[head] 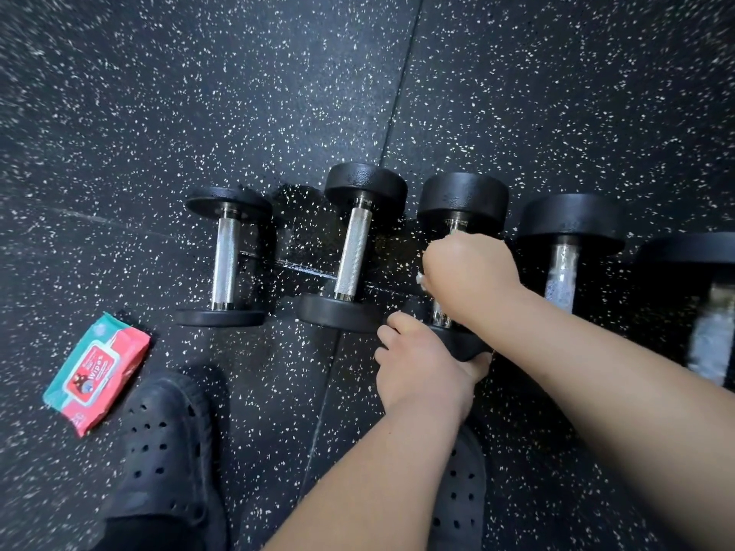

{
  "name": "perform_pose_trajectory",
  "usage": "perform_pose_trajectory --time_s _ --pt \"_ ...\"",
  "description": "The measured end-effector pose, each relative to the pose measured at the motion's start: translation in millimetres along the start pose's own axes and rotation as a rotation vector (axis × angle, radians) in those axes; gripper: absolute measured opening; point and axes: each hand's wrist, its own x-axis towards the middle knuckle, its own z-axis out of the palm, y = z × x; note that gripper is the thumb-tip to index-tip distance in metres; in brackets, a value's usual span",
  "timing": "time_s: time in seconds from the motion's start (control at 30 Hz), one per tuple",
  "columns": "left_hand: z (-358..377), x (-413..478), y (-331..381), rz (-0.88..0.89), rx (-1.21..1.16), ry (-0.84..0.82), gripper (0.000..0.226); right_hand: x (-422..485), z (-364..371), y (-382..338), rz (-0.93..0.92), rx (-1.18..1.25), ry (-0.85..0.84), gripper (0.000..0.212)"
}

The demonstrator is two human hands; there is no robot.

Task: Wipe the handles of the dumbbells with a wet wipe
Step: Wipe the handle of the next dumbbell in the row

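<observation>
Right hand (469, 272) wraps wipe (420, 281) round handle (440, 316) | left hand (421, 371) grips dumbbell head (463, 346)

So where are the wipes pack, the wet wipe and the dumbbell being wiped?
wipes pack (97, 373): head view, its red label.
wet wipe (421, 281): head view, white edge peeking from the right hand (471, 272).
dumbbell being wiped (463, 196): head view, its far black head.

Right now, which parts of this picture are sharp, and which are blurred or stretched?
Head view: the left dumbbell and wipes pack are sharp; the rightmost dumbbell is smeared at the edge; floor speckles streak toward the corners.
</observation>
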Motion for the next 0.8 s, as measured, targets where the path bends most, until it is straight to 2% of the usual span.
perform_pose_trajectory --time_s 0.13,0.23,0.33,0.5,0.67,0.8 --pt "0 0 0 0.000 -0.001 0.005 0.109 -13 13 4 -0.050 0.109 -0.052 0.029" --pt "1 1 0 -0.006 0.013 0.014 0.113 -14 16 14 0.007 0.196 0.028 0.032" --pt "1 1 1 -0.009 0.016 0.010 0.113 -18 21 21 0.047 0.292 0.101 0.028" --pt "2 1 1 -0.010 0.023 0.008 0.109 -32 35 26 -0.007 0.519 0.071 0.018" --pt "2 1 2 -0.014 0.039 0.026 0.112 -34 45 33 0.069 0.746 0.269 0.008" --pt "2 2 1 0.001 0.033 0.028 0.109 -48 56 34 -0.036 0.845 0.298 0.008"
